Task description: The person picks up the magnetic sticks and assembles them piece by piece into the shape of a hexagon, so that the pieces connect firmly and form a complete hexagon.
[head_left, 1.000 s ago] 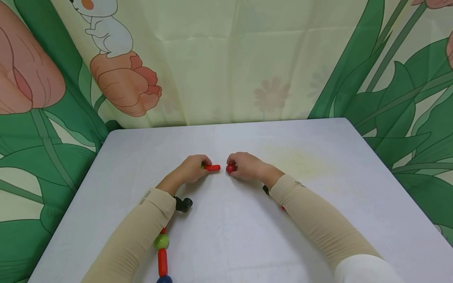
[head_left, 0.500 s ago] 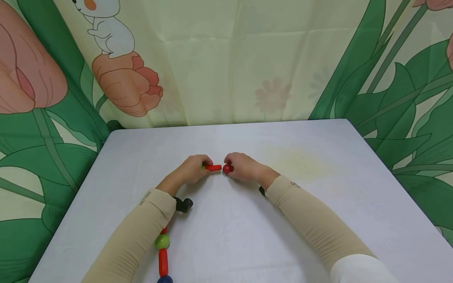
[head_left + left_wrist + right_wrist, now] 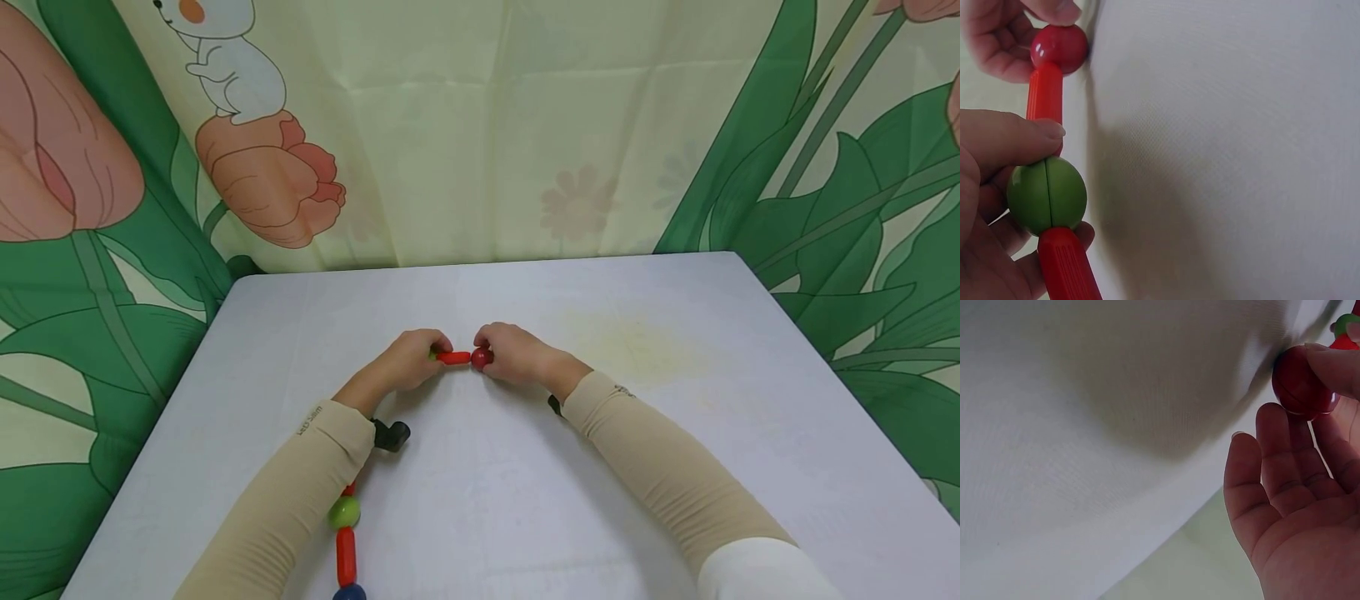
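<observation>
My left hand grips a toy chain where a green ball joins a red rod. In the left wrist view the thumb lies across this rod just above the ball, with fingers curled behind. A second red rod runs from the green ball's other side. My right hand pinches a glossy dark red ball between thumb and fingers; its ring and little fingers stand off the ball. The red ball meets the first rod's free end, in line with it.
Under the left forearm, more of the toy lies on the white-covered table: a green ball, a red rod and a blue ball at the bottom edge. A printed curtain hangs behind the table.
My right hand has moved left with the red ball, and the gap between the ball and the rod's end has closed. The left hand has hardly moved.
</observation>
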Demonstrator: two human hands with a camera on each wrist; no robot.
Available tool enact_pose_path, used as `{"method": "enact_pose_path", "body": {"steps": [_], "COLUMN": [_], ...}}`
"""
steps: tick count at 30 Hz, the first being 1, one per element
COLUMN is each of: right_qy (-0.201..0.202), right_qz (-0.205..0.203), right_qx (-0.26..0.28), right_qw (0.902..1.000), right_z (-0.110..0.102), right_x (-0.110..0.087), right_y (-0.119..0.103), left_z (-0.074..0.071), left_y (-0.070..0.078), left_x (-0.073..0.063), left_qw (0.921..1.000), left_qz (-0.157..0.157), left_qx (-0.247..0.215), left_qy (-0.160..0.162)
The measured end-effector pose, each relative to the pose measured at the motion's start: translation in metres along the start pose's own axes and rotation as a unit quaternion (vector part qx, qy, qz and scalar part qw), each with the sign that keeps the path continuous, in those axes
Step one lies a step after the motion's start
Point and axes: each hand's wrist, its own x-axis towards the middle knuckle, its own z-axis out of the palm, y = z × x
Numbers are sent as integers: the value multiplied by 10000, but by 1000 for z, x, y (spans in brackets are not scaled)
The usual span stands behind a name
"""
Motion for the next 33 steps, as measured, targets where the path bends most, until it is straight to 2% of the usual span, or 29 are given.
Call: {"method": "enact_pose_path", "body": {"steps": [5, 11, 17, 25, 31, 33], "right_qy": [-7, -52, -104, -115, -99, -52], "right_qz": [-8, 174, 300, 443, 744, 716], "right_qx": [-20, 46, 78, 147, 266, 228], "right_qw": [10000, 9998, 9995, 9988, 9968, 9972], "right_z": [-1, -3, -11, -23, -24, -23], "right_x": [0, -1, -12, -43, -79, -92], "right_y": [0, 1, 7, 28, 44, 50], "left_z": [2, 2, 3, 4, 6, 7], "left_y": [1, 2, 2, 3, 1, 1], "left_x": [1, 1, 0, -1, 1, 2], "left_qw": [10000, 9999, 9998, 9997, 9999, 9999], "left_qz": [-83, -104, -209, -239, -78, -35], "left_qx": [29, 68, 8, 26, 119, 151], "left_qy": [-23, -19, -43, -16, -30, -36]}}
